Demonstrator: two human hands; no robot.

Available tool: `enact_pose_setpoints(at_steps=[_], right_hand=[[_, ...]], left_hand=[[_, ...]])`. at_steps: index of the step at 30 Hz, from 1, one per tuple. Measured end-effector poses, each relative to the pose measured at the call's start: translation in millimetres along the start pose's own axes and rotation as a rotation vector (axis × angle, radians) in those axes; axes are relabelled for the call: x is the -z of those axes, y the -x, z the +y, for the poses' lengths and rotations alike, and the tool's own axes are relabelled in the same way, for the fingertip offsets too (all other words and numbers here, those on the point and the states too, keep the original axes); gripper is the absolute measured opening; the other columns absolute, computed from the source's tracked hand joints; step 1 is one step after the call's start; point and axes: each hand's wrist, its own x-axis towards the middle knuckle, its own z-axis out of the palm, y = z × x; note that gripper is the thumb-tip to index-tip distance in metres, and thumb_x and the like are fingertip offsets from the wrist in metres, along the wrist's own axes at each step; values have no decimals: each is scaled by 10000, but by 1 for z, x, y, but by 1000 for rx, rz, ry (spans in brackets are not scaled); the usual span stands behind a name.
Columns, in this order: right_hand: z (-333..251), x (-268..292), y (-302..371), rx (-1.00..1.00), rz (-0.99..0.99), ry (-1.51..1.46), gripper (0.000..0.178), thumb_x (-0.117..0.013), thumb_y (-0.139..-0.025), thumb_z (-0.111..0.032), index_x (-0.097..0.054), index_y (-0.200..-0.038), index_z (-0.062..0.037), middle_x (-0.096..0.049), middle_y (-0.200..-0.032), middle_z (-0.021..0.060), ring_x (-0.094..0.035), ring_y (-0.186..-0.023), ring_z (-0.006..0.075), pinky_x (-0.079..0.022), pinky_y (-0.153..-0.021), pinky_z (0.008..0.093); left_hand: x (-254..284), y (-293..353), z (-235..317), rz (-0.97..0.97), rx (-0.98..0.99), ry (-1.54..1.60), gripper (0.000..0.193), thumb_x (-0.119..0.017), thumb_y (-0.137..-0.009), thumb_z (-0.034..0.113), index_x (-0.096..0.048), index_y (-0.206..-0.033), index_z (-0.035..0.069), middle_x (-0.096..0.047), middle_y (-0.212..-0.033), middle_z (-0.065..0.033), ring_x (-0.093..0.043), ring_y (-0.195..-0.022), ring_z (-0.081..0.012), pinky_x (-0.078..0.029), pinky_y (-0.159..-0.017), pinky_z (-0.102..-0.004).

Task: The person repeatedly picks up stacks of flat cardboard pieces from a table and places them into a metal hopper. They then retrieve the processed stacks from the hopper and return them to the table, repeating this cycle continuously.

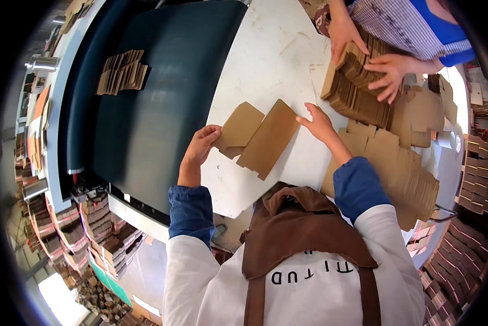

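Observation:
Over the white tabletop (265, 43), my left hand (200, 144) pinches the left edge of a brown cardboard piece (271, 138). Two slanted panels show, a smaller one at left and a longer one at right; whether they are one folded sheet or two, I cannot tell. My right hand (319, 124) is at the longer panel's upper right corner, thumb tip at or close to its edge, fingers spread. To its right, a thick stack of folded cardboard (358, 95) lies under a co-worker's two hands (385, 73).
A dark green conveyor belt (146, 141) runs at left, carrying a row of overlapping cardboard pieces (122, 72). Flat cardboard sheets (390, 163) spread beside my right forearm. Bundled cardboard (456, 261) is piled at the lower right, with more stacks (100, 217) at the lower left.

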Motion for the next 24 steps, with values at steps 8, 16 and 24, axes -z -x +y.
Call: enact_pose_setpoints(at_steps=[8, 16, 24], right_hand=[[-2, 75, 85, 189, -37, -134, 628, -659, -878, -415, -476, -1327, -16, -642, -1096, 143, -615, -1001, 247, -482, -872, 342], [-57, 144, 197, 333, 60, -211, 247, -623, -878, -134, -634, -1064, 28, -655, -957, 86, -596, -834, 182, -492, -743, 296], [-79, 100, 259, 844, 467, 313, 301, -656, -742, -27, -686, -1041, -50, -653, -1150, 113, -610, -996, 287, -509, -836, 384]], left_hand=[[-65, 84, -6, -96, -52, 212, 136, -575, -962, 135, -633, -1040, 39, -653, -960, -13, -598, -895, -100, -459, -822, -237], [-117, 99, 19, 261, -262, -107, 650, -637, -909, 403, -422, -1398, 33, -517, -1340, -151, -512, -1193, -255, -402, -981, -409], [-188, 127, 61, -369, -233, 441, 599, -480, -986, 371, -344, -1439, 4, -524, -1325, -142, -558, -1189, -247, -494, -955, -431]])
